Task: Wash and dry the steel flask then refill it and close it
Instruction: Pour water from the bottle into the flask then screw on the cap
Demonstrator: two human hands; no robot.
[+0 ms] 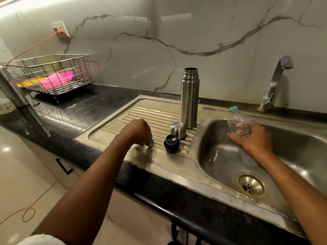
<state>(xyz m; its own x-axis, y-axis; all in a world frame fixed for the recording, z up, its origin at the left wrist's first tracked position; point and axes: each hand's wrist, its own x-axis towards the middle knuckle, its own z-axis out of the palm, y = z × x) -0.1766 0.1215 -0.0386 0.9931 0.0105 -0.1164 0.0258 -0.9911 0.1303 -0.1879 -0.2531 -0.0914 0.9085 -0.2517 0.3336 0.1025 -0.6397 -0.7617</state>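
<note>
The steel flask (189, 98) stands upright and uncapped at the right end of the ribbed drainboard (141, 114). In front of it sit its steel cup lid (177, 127), upside down, and the black stopper (171, 143). My right hand (254, 138) grips a clear plastic bottle (238, 122) with no cap, held tilted over the sink basin (221, 152). My left hand (139, 133) is down on the wet front of the drainboard, its fingertips pinching a small teal bottle cap (151, 140).
A tap (276, 80) rises behind the basin, whose drain (251, 186) is at the front. On the black counter (113, 96) at the left stands a wire dish rack (51, 75) with pink and yellow plastic items. A red cable runs to the wall socket (59, 30).
</note>
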